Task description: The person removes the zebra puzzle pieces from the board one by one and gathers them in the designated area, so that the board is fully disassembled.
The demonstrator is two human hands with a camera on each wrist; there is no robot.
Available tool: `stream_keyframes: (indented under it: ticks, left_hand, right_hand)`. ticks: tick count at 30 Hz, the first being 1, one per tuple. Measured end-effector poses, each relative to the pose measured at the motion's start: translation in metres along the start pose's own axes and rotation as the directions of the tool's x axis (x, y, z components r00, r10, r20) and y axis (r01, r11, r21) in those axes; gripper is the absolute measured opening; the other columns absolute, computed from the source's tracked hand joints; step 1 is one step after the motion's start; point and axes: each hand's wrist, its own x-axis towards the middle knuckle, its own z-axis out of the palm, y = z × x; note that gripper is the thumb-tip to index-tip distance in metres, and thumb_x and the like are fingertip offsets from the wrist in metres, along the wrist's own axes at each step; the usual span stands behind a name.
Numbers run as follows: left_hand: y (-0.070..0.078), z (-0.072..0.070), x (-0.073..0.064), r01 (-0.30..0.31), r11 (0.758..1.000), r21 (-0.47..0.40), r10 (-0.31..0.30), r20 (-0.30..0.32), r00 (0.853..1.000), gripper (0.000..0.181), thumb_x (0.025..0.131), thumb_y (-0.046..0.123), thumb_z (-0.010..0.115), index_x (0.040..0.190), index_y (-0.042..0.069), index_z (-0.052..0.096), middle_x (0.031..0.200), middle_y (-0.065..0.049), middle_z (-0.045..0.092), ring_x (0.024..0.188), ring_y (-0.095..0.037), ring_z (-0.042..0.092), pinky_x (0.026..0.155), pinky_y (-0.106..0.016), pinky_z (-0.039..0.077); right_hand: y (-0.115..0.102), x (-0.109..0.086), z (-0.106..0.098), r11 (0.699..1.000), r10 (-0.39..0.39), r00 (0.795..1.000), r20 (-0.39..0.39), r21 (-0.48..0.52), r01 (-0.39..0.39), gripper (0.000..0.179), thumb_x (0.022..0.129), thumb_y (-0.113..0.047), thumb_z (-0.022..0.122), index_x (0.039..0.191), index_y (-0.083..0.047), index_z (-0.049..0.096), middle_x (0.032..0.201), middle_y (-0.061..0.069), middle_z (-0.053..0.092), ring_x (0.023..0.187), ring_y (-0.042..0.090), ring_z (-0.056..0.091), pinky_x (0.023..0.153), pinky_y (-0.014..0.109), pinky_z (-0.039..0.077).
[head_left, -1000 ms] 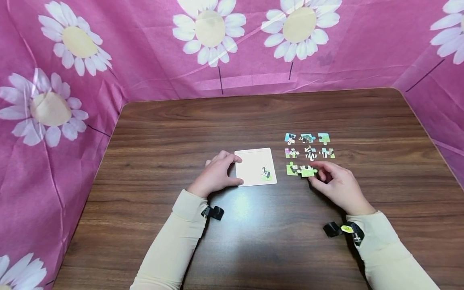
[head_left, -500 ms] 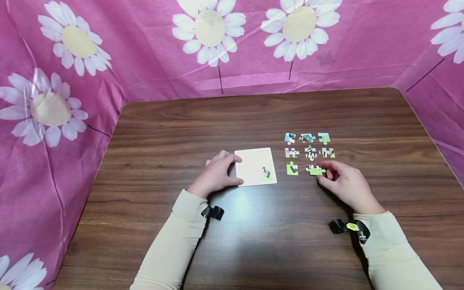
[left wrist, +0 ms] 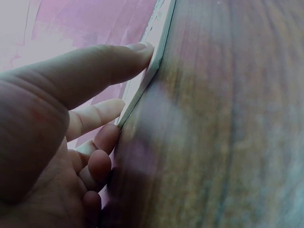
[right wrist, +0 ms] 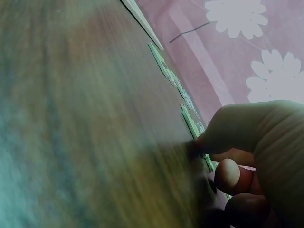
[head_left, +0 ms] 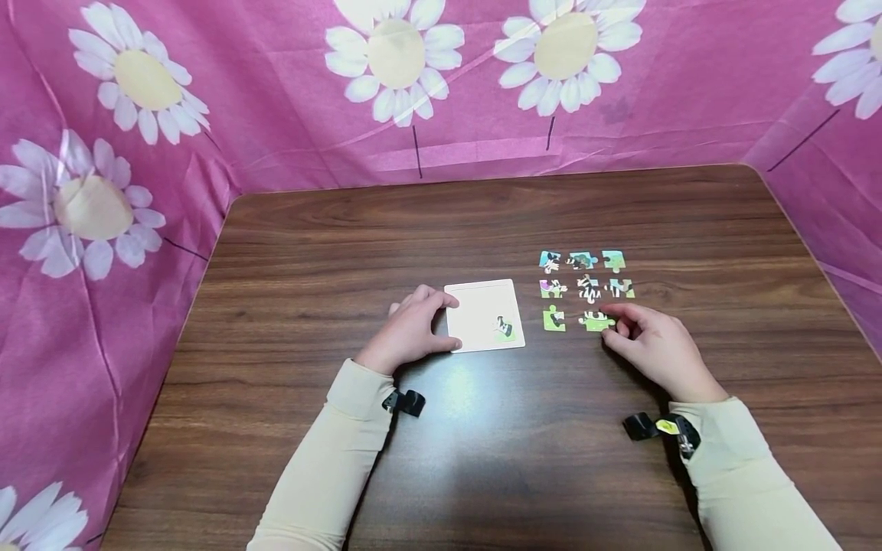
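My left hand holds the left side of a square white puzzle board, thumb at the near corner and index finger farther up. A zebra-patterned green piece lies in the board's lower right. On the right, my right hand pinches the right end of a green and black-and-white puzzle piece between thumb and index finger, at table level. To its left lies another green piece, apart from it. In the right wrist view, the thumb hides part of the held piece.
Behind the held piece lie two rows of loose puzzle pieces, including a blue one, a green one and a striped one. Pink flowered cloth hangs behind the brown wooden table and at both sides.
My right hand has slid the puzzle piece rightward, away from the green piece it sat against, then stayed nearly still. My left hand and the board have not moved.
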Motion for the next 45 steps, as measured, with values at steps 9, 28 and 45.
stream_keyframes:
  ticks: [9, 28, 45]
  left_hand:
    - [0.000, 0.000, 0.001, -0.002, 1.000, 0.001, 0.002, 0.003, 1.000, 0.059, 0.076, 0.033, 0.086, 0.128, 0.017, 0.061, 0.124, -0.006, 0.053, 0.116, -0.025, 0.052, 0.091, -0.047, 0.032]
    - [0.001, -0.002, -0.001, -0.006, 1.000, 0.000, 0.006, -0.002, 1.000, 0.060, 0.075, 0.032, 0.086, 0.127, 0.016, 0.061, 0.125, -0.007, 0.054, 0.118, -0.026, 0.052, 0.091, -0.048, 0.032]
    - [0.001, -0.002, -0.001, -0.013, 1.000, 0.000, 0.013, -0.006, 1.000, 0.059, 0.076, 0.033, 0.085, 0.127, 0.016, 0.061, 0.124, -0.007, 0.054, 0.119, -0.026, 0.051, 0.092, -0.049, 0.032]
  right_hand:
    - [0.000, -0.002, 0.004, 0.998, -0.012, 0.998, -0.066, 0.068, 0.017, 0.029, 0.084, -0.010, 0.074, 0.113, -0.012, 0.071, 0.073, -0.004, 0.054, 0.058, 0.004, 0.045, 0.056, 0.022, 0.033]
    - [-0.052, -0.004, 0.048, 0.905, -0.279, 0.946, -0.167, 0.284, 0.317, 0.034, 0.075, 0.002, 0.080, 0.108, -0.003, 0.071, 0.068, -0.010, 0.050, 0.054, 0.001, 0.043, 0.052, 0.016, 0.035]
    - [-0.084, 0.013, 0.066, 0.968, -0.233, 0.972, 0.020, 0.101, 0.230, 0.038, 0.082, -0.023, 0.077, 0.117, -0.009, 0.070, 0.065, -0.014, 0.049, 0.054, 0.002, 0.043, 0.052, 0.026, 0.036]
